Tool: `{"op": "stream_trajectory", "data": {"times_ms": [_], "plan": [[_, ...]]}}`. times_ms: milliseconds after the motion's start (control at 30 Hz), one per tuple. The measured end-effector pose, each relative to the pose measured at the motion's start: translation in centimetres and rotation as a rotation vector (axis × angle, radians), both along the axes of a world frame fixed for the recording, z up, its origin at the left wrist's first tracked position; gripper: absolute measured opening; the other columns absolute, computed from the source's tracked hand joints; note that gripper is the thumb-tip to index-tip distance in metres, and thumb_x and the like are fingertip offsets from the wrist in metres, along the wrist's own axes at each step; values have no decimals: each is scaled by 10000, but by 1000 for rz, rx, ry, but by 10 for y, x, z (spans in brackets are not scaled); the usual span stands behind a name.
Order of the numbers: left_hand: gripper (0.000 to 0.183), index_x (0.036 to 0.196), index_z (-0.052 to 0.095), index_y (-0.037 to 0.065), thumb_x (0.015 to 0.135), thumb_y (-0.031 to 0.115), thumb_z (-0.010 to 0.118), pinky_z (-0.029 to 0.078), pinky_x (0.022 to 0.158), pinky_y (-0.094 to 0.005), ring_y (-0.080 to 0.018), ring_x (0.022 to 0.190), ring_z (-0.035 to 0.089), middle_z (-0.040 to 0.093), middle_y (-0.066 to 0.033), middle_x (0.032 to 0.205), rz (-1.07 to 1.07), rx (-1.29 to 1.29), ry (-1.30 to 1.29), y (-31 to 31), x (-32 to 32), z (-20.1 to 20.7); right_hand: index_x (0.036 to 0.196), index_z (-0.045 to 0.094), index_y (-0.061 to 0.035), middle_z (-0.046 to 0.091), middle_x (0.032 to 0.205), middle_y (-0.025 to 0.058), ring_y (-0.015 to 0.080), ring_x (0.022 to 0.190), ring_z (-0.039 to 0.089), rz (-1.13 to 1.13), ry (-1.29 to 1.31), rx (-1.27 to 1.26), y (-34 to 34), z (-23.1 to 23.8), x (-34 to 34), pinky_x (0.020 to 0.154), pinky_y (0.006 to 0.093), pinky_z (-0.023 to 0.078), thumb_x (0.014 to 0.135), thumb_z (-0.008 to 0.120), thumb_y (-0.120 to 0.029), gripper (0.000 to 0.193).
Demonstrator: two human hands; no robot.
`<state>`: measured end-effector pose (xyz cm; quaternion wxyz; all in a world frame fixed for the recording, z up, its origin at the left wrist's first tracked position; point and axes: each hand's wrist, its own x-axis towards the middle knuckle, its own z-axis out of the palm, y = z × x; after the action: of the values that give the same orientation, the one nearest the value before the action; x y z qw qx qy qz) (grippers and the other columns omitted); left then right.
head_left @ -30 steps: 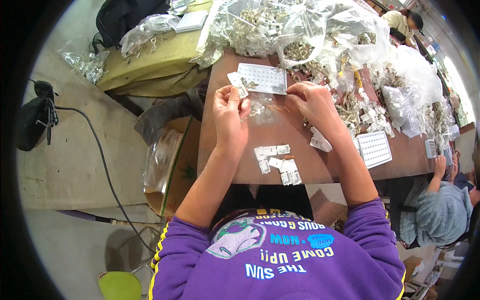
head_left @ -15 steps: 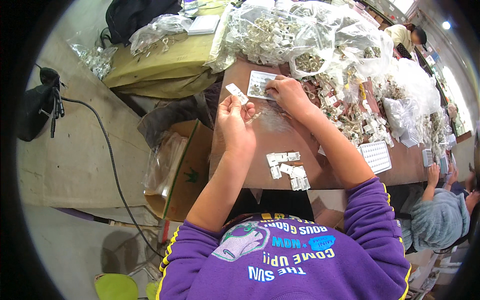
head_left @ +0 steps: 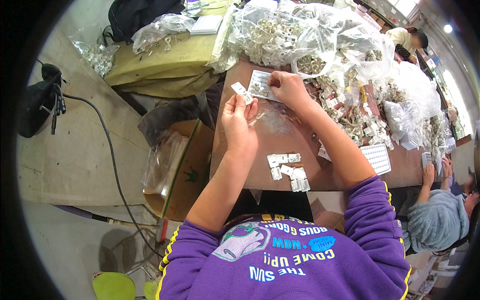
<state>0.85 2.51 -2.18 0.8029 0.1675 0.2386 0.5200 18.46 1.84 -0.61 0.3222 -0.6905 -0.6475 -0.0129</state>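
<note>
My left hand (head_left: 241, 119) is closed, thumb against fingers, on a small white card (head_left: 238, 88). Something thin and shiny hangs beside those fingers, too small to make out. My right hand (head_left: 290, 89) reaches over the near right part of a shallow white tray (head_left: 260, 78) with small metallic bits in it. Its fingertips are pinched together at the tray; whatever they hold is hidden. Several loose white plastic pieces (head_left: 299, 173) lie near the front edge of the brown table (head_left: 250, 167).
Clear bags (head_left: 272, 32) and heaps of small carded metal pieces (head_left: 345, 112) cover the table's far and right parts. A white dotted tray (head_left: 376, 158) lies at right. An open cardboard box (head_left: 187, 170) stands left below the table. Another person (head_left: 435, 215) works at far right.
My left hand and its white card have shifted slightly toward the tray. The fingers of my right hand have lifted and drawn together at the tray.
</note>
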Motion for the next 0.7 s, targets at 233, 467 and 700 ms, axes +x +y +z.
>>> {"op": "stream_trajectory", "data": {"times_ms": [233, 467, 700], "plan": [[176, 1071, 535, 28, 961, 155, 585, 559, 727, -222, -144, 831, 652, 649, -88, 955, 21, 0, 49, 2, 0, -4, 958, 720, -73, 665, 897, 140, 330, 861, 647, 162, -191, -109, 34, 3, 1, 789, 398, 513, 762, 673, -67, 201], [214, 1098, 518, 33, 952, 162, 608, 523, 704, -211, -119, 802, 618, 616, -53, 975, -1, 2, 37, 0, 0, -2, 881, 674, -35, 647, 899, 149, 347, 887, 635, 182, -220, -124, 38, -3, 3, 802, 412, 506, 763, 689, -78, 127], [153, 1048, 576, 38, 941, 141, 614, 556, 720, -228, -136, 808, 643, 658, -80, 956, -71, 20, 4, 1, 2, -5, 863, 658, -22, 649, 853, 149, 321, 835, 639, 120, -223, -152, 29, 12, -1, 753, 396, 504, 753, 705, -78, 131]]}}
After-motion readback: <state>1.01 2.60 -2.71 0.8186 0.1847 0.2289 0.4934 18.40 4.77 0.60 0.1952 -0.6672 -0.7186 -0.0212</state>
